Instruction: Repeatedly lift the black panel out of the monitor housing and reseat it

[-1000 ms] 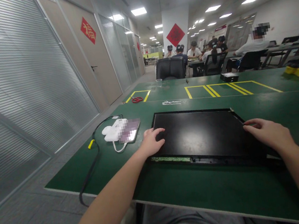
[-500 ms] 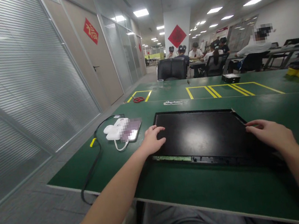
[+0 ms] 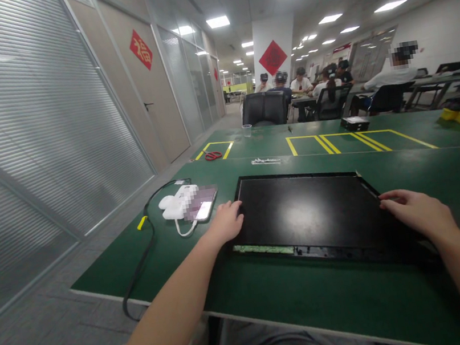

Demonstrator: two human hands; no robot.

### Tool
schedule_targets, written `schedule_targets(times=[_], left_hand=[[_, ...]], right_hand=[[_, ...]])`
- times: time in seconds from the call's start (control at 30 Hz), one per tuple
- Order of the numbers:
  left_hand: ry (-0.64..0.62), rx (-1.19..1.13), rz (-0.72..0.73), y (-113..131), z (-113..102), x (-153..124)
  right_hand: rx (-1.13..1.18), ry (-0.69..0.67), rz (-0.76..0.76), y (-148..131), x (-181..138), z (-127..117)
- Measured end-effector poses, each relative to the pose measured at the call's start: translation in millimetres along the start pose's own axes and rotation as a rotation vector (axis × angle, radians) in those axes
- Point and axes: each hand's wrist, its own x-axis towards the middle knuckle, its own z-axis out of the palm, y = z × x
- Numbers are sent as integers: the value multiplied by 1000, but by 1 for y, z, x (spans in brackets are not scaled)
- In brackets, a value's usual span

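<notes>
A black flat monitor (image 3: 305,213) lies screen up on the green table, with a strip of green circuit board (image 3: 263,249) bared along its near edge. My left hand (image 3: 226,222) is closed at the monitor's left edge, thumb and fingers curled against the frame. On the opposite side, my right hand (image 3: 419,210) pinches the right edge between thumb and fingers. The monitor's near right corner is dark and partly hidden by the right hand and forearm.
Left of the monitor lie a phone (image 3: 207,207), a white device (image 3: 176,204) with a short cable, and a black cable (image 3: 145,257) hanging off the table. Farther back are red scissors (image 3: 213,155), a plastic cup (image 3: 247,130), small white pieces (image 3: 266,161) and a black box (image 3: 354,122).
My left hand has drawn back leftward from over the screen onto its left edge, its fingers closing there. The right hand stays at the right edge.
</notes>
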Motion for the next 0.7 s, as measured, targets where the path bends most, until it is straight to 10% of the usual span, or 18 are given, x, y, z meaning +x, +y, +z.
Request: schedule_targets(times=[0.4, 0.7], left_hand=[[-85, -304, 574, 11, -15, -6], [-119, -367, 612, 15, -12, -3]], right_hand=[[-22, 28, -26, 4, 1, 5], [-26, 8, -17, 2, 0, 4]])
